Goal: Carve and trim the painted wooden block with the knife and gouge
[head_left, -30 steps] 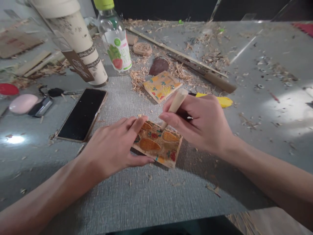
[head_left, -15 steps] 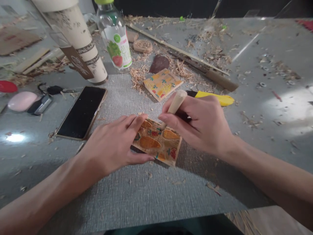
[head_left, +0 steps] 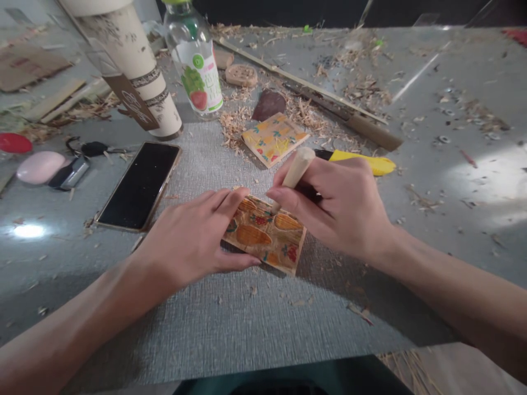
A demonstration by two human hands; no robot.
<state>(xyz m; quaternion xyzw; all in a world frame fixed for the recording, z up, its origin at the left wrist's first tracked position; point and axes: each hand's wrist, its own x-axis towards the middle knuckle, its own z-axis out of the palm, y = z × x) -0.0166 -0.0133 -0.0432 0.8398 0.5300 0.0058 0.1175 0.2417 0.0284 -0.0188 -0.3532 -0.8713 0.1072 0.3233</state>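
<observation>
One painted wooden board (head_left: pixel 284 237) lies on the near middle of the bench (head_left: pixel 230 329), its left end hidden by the left hand (head_left: pixel 189 236), whose fingers and thumb grip its far and near edges. The right hand's (head_left: pixel 346 206) fingers close round a pale wooden tool (head_left: pixel 299 167); its tip, at the board's far part, is blurred. Beyond, that hand partly covers a yellow-handled tool (head_left: pixel 366 162). Far left, the picture's edge crops a tumbler (head_left: pixel 142 63) and a bottle's cap (head_left: pixel 178 2).

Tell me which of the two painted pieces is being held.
The darker painted piece, nearer the person: the left hand grips it between thumb and fingers. The paler painted piece lies farther off, ungripped, beside wood shavings.
</observation>
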